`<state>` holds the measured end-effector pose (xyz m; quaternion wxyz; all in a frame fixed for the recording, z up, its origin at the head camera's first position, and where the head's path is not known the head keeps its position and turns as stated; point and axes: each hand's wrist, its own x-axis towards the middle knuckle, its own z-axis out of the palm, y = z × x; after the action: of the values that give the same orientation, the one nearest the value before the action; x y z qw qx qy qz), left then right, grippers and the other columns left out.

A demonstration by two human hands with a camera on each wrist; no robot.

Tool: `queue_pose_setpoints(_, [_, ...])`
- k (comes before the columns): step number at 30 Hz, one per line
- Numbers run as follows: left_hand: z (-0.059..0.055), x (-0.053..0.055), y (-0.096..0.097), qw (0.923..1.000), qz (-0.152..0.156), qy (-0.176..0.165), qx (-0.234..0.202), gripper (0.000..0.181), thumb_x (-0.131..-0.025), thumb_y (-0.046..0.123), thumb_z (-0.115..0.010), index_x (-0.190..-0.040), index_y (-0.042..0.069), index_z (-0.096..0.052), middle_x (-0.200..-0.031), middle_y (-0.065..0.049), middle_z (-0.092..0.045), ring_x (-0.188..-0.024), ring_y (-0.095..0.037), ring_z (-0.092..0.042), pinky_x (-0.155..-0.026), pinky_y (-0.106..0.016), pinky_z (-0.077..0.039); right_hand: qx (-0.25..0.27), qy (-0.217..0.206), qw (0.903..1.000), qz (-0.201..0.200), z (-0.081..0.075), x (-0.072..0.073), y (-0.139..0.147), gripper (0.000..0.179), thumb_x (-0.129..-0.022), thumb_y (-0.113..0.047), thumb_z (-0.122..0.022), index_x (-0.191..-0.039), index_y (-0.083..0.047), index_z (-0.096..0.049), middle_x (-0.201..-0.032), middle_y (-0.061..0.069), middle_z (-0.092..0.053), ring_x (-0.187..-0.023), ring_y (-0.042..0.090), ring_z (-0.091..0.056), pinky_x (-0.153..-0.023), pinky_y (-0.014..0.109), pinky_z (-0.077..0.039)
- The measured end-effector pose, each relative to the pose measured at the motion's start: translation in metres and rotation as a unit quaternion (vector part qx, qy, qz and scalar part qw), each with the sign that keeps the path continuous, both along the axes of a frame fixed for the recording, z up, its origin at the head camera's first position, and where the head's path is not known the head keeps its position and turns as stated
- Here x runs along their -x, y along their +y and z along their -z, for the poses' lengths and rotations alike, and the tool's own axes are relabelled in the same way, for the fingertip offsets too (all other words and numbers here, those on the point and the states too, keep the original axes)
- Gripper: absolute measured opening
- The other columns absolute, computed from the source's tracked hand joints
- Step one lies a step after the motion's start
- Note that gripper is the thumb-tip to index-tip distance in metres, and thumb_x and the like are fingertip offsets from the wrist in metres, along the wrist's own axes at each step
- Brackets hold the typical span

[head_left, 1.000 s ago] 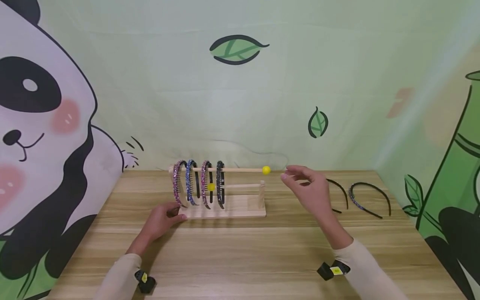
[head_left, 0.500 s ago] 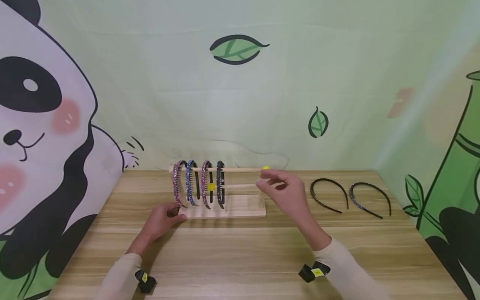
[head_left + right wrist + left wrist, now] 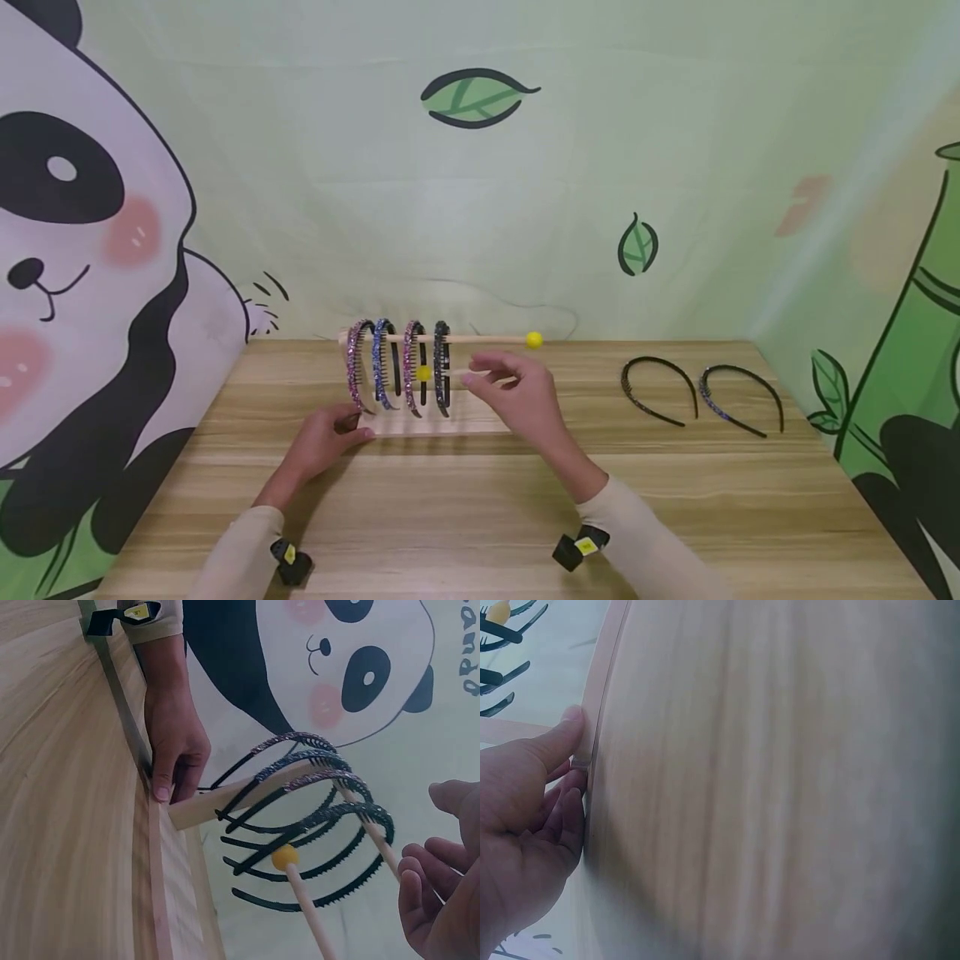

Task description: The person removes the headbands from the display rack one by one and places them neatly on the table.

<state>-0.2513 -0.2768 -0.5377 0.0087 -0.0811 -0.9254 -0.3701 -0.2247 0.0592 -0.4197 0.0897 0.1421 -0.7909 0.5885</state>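
Observation:
A wooden headband stand (image 3: 480, 422) stands at mid-table in the head view. Two pink headbands, a blue headband (image 3: 380, 367) and a black headband (image 3: 442, 371) hang in a row on its upper rod (image 3: 487, 340), which ends in a yellow ball (image 3: 534, 340). My left hand (image 3: 322, 446) grips the left end of the stand's base, thumb on top, also seen in the left wrist view as the left hand (image 3: 536, 802). Just right of the black headband is my right hand (image 3: 521, 396), holding nothing, thumb and fingers apart. In the right wrist view, the right hand (image 3: 446, 877) lies beside the rods.
Two more headbands lie on the table (image 3: 450, 517) to the right: a dark headband (image 3: 628, 385) and a blue-and-black headband (image 3: 708, 396). A second yellow ball (image 3: 423, 373) tips the stand's lower rod. Behind hangs a cloth backdrop (image 3: 315, 167) with a panda and leaves.
My right hand has moved left, from beyond the upper rod's yellow ball to beside the black headband. The left hand stays on the base, and the headbands hang unmoved.

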Motion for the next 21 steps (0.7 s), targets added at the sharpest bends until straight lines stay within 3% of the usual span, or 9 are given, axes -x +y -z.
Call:
queue_pose_setpoints(12, [-0.001, -0.001, 0.001, 1.0000, -0.001, 0.003, 0.005, 0.038, -0.091, 0.021, -0.079, -0.123, 0.002, -0.071, -0.090, -0.003, -0.065, -0.084, -0.020, -0.055, -0.078, -0.037, -0.049, 0.024, -0.019, 0.9994, -0.015, 0.008, 0.010, -0.028, 0.037, -0.089, -0.035, -0.081, -0.117, -0.012, -0.076, -0.106, 0.000, -0.077, -0.092, 0.017, -0.069, -0.073, 0.034, -0.058])
queue_pose_setpoints(21, [-0.002, -0.001, 0.002, 0.9999, -0.007, -0.009, 0.004, 0.039, -0.091, 0.023, -0.079, -0.123, 0.002, -0.070, -0.092, -0.003, -0.065, -0.086, -0.020, -0.055, -0.079, -0.037, -0.049, 0.012, -0.036, 0.9992, -0.015, 0.010, 0.016, -0.035, 0.039, -0.089, -0.040, -0.080, -0.116, -0.012, -0.076, -0.105, 0.000, -0.077, -0.094, 0.016, -0.070, -0.073, 0.031, -0.058])
